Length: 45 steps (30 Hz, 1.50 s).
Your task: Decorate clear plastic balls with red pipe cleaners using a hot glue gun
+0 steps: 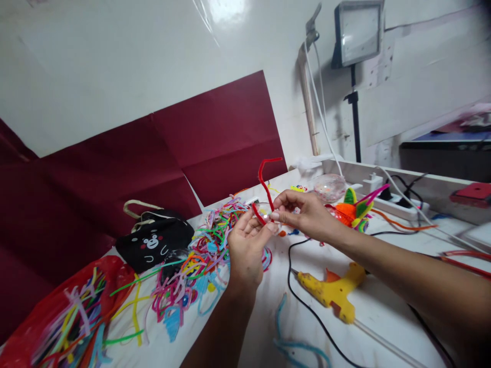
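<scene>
A bent red pipe cleaner rises above my two hands in the middle of the view, its top turned to the right. My right hand pinches its lower part between thumb and fingers. My left hand is closed around a red length of pipe cleaner lower down, beside a small clear, roundish piece that the fingers partly hide. Whether the two red lengths are one piece, I cannot tell. Below my right forearm lies a yellow glue gun with a clear glue stick in its back.
Many coloured pipe cleaners are heaped left of my hands, near a black drawstring pouch and a red bag of more. A black cord crosses the white table. An orange-and-green craft piece and a power strip are at right.
</scene>
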{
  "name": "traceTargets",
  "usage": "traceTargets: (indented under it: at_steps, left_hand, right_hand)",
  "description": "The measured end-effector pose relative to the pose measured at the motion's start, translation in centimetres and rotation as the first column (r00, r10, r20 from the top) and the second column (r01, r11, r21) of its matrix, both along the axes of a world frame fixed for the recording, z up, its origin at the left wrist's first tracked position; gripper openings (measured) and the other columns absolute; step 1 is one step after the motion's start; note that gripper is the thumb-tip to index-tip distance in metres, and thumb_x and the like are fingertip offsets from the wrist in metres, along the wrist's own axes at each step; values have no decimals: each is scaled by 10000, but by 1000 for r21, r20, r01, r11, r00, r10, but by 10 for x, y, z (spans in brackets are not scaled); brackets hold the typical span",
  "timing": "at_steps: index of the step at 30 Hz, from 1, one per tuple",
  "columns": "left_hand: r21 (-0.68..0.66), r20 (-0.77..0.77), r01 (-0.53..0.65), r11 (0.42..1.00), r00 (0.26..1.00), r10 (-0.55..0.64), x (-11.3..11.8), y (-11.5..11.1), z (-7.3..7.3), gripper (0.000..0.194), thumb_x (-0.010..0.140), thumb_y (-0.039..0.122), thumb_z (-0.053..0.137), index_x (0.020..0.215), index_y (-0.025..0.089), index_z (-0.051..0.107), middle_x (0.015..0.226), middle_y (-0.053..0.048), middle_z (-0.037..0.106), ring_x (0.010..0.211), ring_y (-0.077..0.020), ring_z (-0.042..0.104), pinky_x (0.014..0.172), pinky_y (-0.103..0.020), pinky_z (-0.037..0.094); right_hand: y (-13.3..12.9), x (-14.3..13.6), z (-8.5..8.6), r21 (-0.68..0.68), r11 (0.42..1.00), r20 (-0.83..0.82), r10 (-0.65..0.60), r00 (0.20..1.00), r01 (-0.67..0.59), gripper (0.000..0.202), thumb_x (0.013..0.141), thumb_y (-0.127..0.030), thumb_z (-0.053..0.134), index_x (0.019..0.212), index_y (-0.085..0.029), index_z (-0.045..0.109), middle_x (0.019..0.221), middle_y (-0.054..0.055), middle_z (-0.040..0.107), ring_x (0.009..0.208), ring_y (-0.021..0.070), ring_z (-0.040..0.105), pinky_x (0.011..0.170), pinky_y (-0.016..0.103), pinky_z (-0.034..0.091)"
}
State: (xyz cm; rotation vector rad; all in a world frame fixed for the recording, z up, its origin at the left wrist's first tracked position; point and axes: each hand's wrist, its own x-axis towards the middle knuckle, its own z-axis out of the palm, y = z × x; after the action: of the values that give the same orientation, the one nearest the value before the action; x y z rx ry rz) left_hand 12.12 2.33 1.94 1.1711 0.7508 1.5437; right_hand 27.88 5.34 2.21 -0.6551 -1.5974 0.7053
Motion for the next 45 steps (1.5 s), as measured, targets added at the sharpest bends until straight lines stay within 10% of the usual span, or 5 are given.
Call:
traceTargets:
  at_steps: [29, 38, 45]
  left_hand:
    - [11, 33, -150, 989, 988, 150, -7, 12, -5, 536, 567, 181, 968, 1053, 164, 744, 850, -15, 777, 755, -137, 735, 779, -267, 575]
    - [33, 77, -242, 970, 968, 239, -11, 23, -19, 530, 624, 227, 962, 1096, 183, 725, 990, -44, 794, 950, -191, 769, 893, -295, 579]
    - [-2, 104, -241, 970, 965, 240, -5, 22, -22, 498, 648, 229, 961, 1081, 192, 717, 1001, -35, 795, 919, -173, 769, 867, -273, 590]
  right_hand:
    - [41, -13, -8, -3, 1000, 19, -19, 1000, 19, 410, 714, -504, 893, 900, -209, 675, 872, 26, 704, 805, 193, 640, 732, 332, 518]
    - [59, -32, -17, -304, 871, -170, 350, 921, -387, 454, 773, -389, 893, 1120, -243, 639, 922, 9, 716, 710, 149, 682, 617, 279, 579]
    - [57, -34, -18, -340, 836, -288, 344, 894, -431, 423, 763, -256, 881, 1101, -220, 629, 872, -12, 731, 607, 111, 671, 556, 240, 566]
